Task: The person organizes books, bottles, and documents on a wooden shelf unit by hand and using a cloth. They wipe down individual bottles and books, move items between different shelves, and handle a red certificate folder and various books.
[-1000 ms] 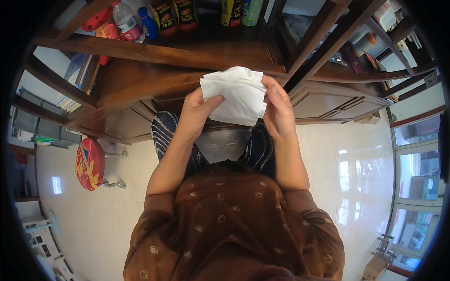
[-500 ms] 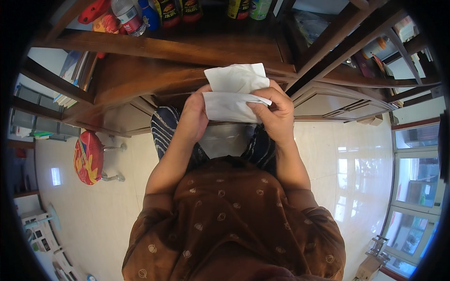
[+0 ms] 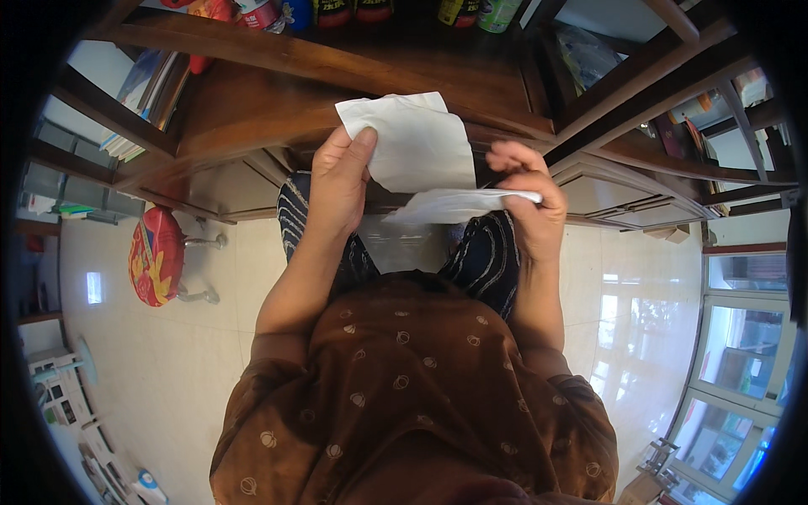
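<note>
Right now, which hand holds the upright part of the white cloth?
The left hand: it pinches the raised sheet of the white cloth. The right hand grips the lower folded edge.

ahead: wooden shelf edge [image 3: 337, 71] just beyond both hands, blocks forward | above: bottles [image 3: 337, 10] crowd shelf | right: slanted wooden frame [image 3: 640, 93] close | left: open floor [image 3: 168, 362], red stool [image 3: 154, 257] well apart

Left hand [image 3: 337, 181] pinches the upper left edge of a white paper sheet [image 3: 417, 143], thumb on top. Right hand [image 3: 530, 198] grips the sheet's lower folded edge, fingers curled, pulled to the right. Sheet held in front of a dark wooden shelf unit [image 3: 252, 93]. Bottles [image 3: 337, 10] line the top shelf. Red stool [image 3: 156, 257] on the tiled floor [image 3: 168, 370] at left.
</note>
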The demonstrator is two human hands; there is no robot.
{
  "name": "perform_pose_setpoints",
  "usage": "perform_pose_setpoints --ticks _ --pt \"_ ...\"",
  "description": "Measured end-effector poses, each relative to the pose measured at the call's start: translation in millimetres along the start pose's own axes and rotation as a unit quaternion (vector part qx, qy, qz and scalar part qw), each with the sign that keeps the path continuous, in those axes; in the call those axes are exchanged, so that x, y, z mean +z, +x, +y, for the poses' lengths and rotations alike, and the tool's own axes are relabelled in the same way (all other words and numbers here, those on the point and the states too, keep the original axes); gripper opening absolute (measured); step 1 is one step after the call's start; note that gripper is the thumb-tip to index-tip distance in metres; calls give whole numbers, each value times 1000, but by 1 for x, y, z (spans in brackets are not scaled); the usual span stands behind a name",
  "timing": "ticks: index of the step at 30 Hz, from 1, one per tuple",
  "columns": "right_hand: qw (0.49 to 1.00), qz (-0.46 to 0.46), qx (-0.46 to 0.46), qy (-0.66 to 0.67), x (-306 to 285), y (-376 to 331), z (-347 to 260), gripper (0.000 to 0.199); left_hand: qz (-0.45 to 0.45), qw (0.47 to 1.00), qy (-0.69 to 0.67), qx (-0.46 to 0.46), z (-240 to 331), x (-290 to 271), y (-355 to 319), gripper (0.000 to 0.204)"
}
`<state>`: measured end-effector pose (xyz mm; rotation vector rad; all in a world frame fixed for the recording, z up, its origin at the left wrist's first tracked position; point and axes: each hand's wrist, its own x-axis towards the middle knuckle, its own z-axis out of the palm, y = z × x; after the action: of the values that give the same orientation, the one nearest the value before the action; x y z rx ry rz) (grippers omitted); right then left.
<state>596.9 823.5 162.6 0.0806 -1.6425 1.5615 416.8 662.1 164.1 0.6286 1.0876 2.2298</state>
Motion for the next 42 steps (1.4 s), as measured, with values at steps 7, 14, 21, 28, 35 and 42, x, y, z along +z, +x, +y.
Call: perform_pose_setpoints --ticks 7,14,21,28,35,42 --pt "988 78 129 -9 19 1 -24 12 -99 990 103 -13 -9 -7 -7 28" --pt "980 108 166 -18 33 12 -4 9 -84 976 -102 -175 0 10 -17 27" --pt "972 156 158 82 50 4 -11 54 -156 984 30 -85 -2 6 -22 27" --pt "941 82 295 147 32 -20 -5 29 -200 953 225 33 16 25 -19 25" --pt "922 18 116 370 -7 19 -35 25 -138 941 302 59 54 54 -4 22" --pt "980 184 70 -21 -22 30 -51 17 -79 975 162 126 37 110 121 45"
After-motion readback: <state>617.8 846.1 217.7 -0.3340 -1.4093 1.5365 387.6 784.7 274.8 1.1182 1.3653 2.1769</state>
